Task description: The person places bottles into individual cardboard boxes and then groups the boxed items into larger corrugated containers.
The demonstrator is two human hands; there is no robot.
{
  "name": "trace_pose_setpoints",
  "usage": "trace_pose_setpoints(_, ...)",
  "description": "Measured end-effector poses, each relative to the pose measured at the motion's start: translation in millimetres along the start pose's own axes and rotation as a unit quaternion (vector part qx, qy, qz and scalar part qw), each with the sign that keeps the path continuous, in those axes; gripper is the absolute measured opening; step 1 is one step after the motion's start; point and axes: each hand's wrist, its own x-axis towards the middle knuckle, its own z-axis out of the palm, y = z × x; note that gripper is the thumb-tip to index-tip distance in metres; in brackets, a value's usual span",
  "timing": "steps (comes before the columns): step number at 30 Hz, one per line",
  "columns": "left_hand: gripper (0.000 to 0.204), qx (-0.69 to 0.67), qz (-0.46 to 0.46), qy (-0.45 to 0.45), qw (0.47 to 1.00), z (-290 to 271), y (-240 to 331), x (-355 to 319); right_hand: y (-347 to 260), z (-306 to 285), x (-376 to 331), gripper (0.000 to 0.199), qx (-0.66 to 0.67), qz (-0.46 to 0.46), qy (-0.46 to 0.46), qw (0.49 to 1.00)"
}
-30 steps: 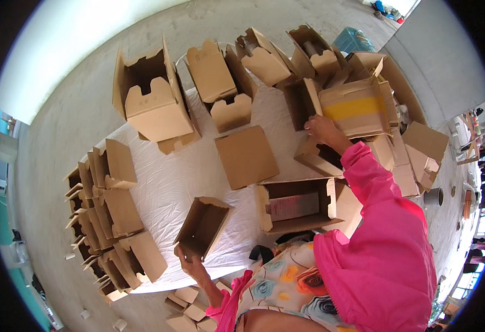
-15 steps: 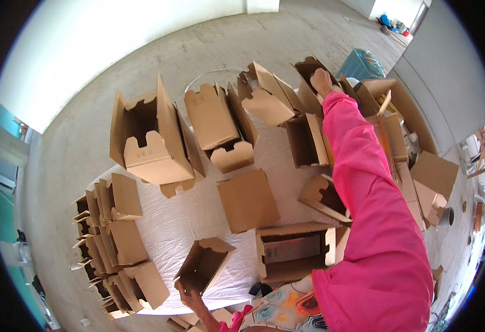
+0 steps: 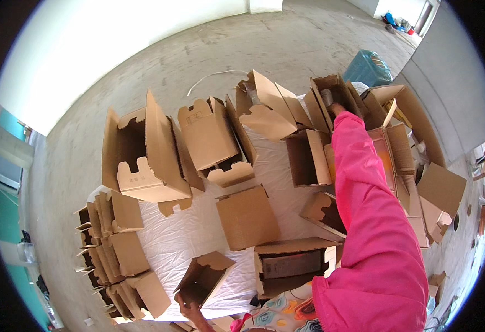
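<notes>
And here's the left hand, low in the frame just left of centre, fingers hooked firmly over the corner of a small open box, plain brown cardboard, tilted with its hollow showing. Up to the upper right, the right hand is sunk inside a deep upright box, right beside a greyish rounded thing; the fingers are hidden, so whether they grasp anything, I can't tell. Behind it runs a loose, wrinkled pink sleeve, cutting down the right side. Dead centre, a squarish box shows a smooth, flat face, and below it sits a rectangular open box with a dull grey panel inside. Creased white cloth covers the bench. Out to the left, lower down, stiff-flapped cartons are packed in tight rows; above them stands a tall box with notched flaps. Top right, a translucent bluish tub sits on rough grey concrete floor.
</notes>
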Motion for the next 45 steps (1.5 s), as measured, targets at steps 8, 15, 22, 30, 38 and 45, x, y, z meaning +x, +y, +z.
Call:
trace_pose_setpoints(8, 0.051, 0.019, 0.050, -0.014, 0.998, -7, -20, 13, 1, 12, -28, 0.052, 0.019, -0.114, 0.202, 0.973)
trace_pose_setpoints(15, 0.056, -0.006, 0.032, -0.037, 0.999, 2, 25, -11, -52, -74, -130, 0.037, 0.487, -0.088, -0.024, 0.869)
trace_pose_setpoints(22, 0.055, -0.049, 0.068, -0.082, 0.993, -13, 4, -4, -90, -109, -272, 0.031, 0.672, 0.007, -0.190, 0.716)
trace_pose_setpoints(30, 0.051, -0.029, 0.093, -0.077, 0.992, -38, 12, -4, -72, -48, -435, 0.044, 0.676, -0.214, -0.335, 0.621)
trace_pose_setpoints(38, 0.054, 0.062, 0.197, -0.084, 0.975, -59, -17, 12, -155, 68, -615, 0.046, 0.616, -0.344, -0.301, 0.641)
trace_pose_setpoints(45, 0.055, 0.059, 0.209, -0.097, 0.971, -58, -22, 16, -204, 211, -637, 0.053, 0.265, -0.604, -0.201, 0.724)
